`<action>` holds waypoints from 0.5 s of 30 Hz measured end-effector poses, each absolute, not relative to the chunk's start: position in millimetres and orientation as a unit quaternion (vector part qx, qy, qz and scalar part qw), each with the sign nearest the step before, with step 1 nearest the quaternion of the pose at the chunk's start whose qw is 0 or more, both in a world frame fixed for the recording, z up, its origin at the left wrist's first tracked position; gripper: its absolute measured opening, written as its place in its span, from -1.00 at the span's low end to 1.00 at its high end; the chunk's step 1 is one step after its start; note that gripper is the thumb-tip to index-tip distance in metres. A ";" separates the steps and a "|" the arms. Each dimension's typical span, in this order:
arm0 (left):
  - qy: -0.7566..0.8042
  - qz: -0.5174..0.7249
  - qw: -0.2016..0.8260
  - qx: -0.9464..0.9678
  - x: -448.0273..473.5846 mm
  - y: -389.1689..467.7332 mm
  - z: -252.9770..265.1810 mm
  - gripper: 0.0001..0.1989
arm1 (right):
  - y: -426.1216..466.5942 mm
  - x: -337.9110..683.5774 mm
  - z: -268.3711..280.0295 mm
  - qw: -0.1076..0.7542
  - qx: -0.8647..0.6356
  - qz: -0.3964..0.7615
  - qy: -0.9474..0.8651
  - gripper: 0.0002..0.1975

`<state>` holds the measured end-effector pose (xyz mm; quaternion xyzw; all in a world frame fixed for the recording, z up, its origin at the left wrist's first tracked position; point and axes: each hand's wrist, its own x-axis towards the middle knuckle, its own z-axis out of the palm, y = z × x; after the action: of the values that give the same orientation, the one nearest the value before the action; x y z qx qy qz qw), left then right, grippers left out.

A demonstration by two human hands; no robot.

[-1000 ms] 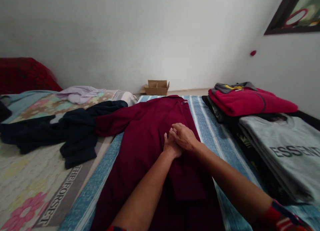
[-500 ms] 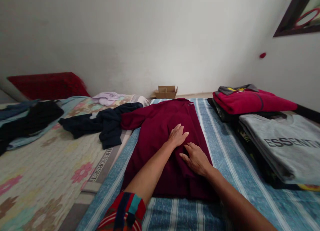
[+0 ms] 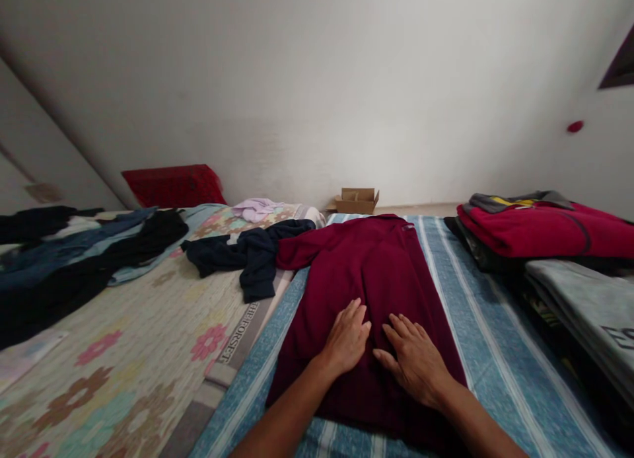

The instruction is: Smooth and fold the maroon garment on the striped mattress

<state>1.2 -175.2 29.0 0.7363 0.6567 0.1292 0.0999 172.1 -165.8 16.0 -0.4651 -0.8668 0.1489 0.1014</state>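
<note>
A maroon garment [image 3: 376, 266] lies spread flat on a blue striped sheet [image 3: 495, 352], its left sleeve reaching out toward a dark navy garment [image 3: 247, 253]. Both hands rest palm-down on the maroon cloth near its lower part. My left hand [image 3: 347, 339] lies flat with fingers slightly apart. My right hand [image 3: 413, 359] lies beside it, fingers spread, almost touching the left. Neither hand grips the fabric.
Folded clothes are stacked at the right: a red garment [image 3: 545, 230] on top and a grey shirt [image 3: 584, 306] nearer. A floral bedspread [image 3: 123, 352] with dark clothes [image 3: 74, 260] lies left. A red pillow [image 3: 171, 184] and a small cardboard box [image 3: 359, 200] sit by the wall.
Both hands slid down the maroon garment toward me, from clasped together at its middle to lying flat side by side. The view swung left and pulled back.
</note>
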 end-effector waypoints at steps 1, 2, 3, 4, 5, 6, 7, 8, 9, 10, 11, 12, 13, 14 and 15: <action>0.654 0.140 0.110 0.736 -2.6 -177.6 27.7 -0.54 | -165.6 172.7 18.1 0.095 -0.467 0.151 -0.866 -0.40; 0.649 0.154 0.120 0.735 -6.0 -179.0 27.7 -0.53 | -164.9 173.1 21.8 0.088 -0.467 0.154 -0.866 -0.40; 0.645 0.168 0.128 0.734 -9.2 -179.1 29.1 -0.53 | -163.2 173.1 27.2 0.085 -0.464 0.158 -0.868 -0.41; 0.643 0.184 0.130 0.732 -12.6 -177.6 31.7 -0.53 | -160.2 172.4 34.0 0.085 -0.458 0.160 -0.870 -0.42; 0.644 0.198 0.125 0.729 -16.5 -174.0 35.3 -0.54 | -155.8 170.8 41.7 0.087 -0.448 0.163 -0.874 -0.45; 0.649 0.207 0.114 0.723 -21.2 -168.3 39.4 -0.57 | -150.0 168.2 49.8 0.091 -0.437 0.165 -0.879 -0.49; 0.661 0.210 0.098 0.714 -27.0 -160.1 43.6 -0.61 | -142.9 164.5 57.6 0.092 -0.428 0.168 -0.883 -0.54; 0.677 0.207 0.081 0.702 -33.8 -149.6 47.3 -0.66 | -134.9 159.8 64.3 0.088 -0.422 0.169 -0.887 -0.58; 0.698 0.197 0.065 0.686 -41.6 -136.9 50.3 -0.70 | -126.7 154.3 69.2 0.080 -0.419 0.171 -0.888 -0.61; 0.721 0.185 0.051 0.666 -50.1 -122.4 52.1 -0.72 | -118.9 148.4 71.7 0.074 -0.417 0.173 -0.889 -0.63; 0.741 0.181 0.039 0.645 -58.9 -106.6 52.6 -0.73 | -112.2 142.4 71.3 0.072 -0.415 0.175 -0.890 -0.64; 0.760 0.176 0.032 0.625 -67.5 -90.3 51.8 -0.75 | -106.9 136.7 68.0 0.073 -0.409 0.178 -0.892 -0.63; 0.770 0.174 0.029 0.614 -75.6 -74.2 49.7 -0.76 | -103.4 131.8 62.2 0.077 -0.402 0.180 -0.895 -0.63; 0.776 0.172 0.026 0.606 -82.9 -59.0 46.6 -0.77 | -101.7 127.9 54.5 0.082 -0.394 0.180 -0.898 -0.61; 0.781 0.170 0.024 0.601 -89.1 -45.3 42.8 -0.77 | -101.4 125.1 45.7 0.085 -0.389 0.178 -0.900 -0.58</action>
<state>-89.1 -45.3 42.8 0.6010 0.7807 0.1698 0.0243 125.1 -101.4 45.7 -0.3895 -0.8996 0.1779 0.0854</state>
